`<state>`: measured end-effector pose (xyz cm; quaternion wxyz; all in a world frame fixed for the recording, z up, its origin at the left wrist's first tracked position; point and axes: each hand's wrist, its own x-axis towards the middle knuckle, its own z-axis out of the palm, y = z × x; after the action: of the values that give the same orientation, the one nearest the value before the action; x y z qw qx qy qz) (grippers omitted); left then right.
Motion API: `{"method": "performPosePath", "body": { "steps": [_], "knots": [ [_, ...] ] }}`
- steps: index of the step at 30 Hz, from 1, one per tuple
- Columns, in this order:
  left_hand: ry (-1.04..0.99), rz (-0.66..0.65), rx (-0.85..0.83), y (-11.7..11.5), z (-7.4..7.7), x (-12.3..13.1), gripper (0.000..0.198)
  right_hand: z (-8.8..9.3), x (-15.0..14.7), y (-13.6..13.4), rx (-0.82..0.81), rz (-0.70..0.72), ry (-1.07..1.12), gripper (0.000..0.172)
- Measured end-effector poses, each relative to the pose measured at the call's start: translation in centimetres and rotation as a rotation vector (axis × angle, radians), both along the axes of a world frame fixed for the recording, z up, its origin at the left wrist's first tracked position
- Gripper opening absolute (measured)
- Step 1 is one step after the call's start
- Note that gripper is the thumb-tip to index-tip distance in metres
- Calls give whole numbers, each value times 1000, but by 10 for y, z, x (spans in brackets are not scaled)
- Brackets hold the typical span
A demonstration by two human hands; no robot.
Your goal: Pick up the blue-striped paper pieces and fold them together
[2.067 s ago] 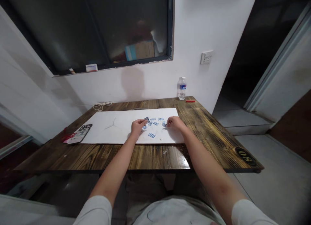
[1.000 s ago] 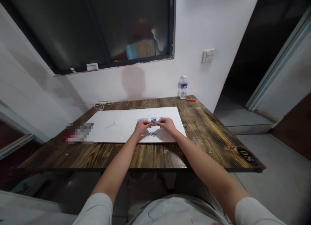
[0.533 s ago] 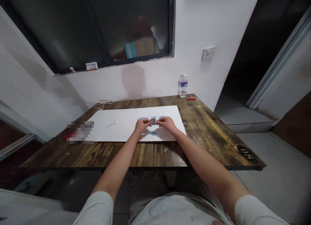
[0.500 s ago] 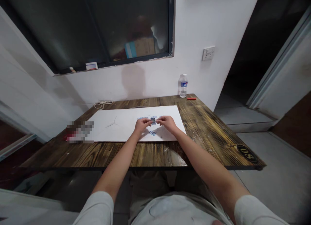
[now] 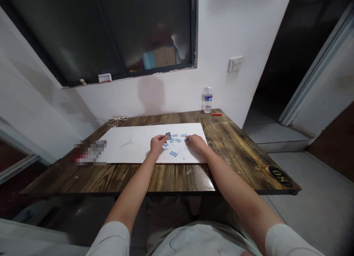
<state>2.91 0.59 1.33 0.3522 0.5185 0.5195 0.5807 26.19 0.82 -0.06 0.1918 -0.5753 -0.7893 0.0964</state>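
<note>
My left hand (image 5: 158,144) pinches a small dark frame with crossbars, like a short ladder (image 5: 168,135), just above the white board (image 5: 143,141). To its right, my right hand (image 5: 197,143) is low over the board, its fingers closed at a small dark-blue piece (image 5: 187,140) that they partly hide. Several flat blue barred pieces lie scattered between the hands, among them one at the front (image 5: 173,153) and one at the back (image 5: 183,135). Thin dark lines forming a three-armed shape (image 5: 129,141) show on the board's left half.
Under the board is a brown wooden table (image 5: 235,164). A plastic bottle (image 5: 207,100) and a red stick-like object (image 5: 217,114) are at its back right. A white cord (image 5: 117,119) lies at the back left. A blurred patch (image 5: 91,152) covers something at the left.
Both hands were together at the dark ladder-like frame. Now my left hand alone has it, slightly further left, while my right hand has moved right to a small blue piece.
</note>
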Motion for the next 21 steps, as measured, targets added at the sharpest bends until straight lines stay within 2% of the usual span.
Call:
{"method": "performPosePath", "body": {
  "steps": [8,21],
  "knots": [
    [-6,7,-17,1,-1,2,40,13,-5,-5,12,42,-170,28],
    [1,5,6,6,-6,-3,43,-1,-7,2,73,82,-148,37]
  ]
}}
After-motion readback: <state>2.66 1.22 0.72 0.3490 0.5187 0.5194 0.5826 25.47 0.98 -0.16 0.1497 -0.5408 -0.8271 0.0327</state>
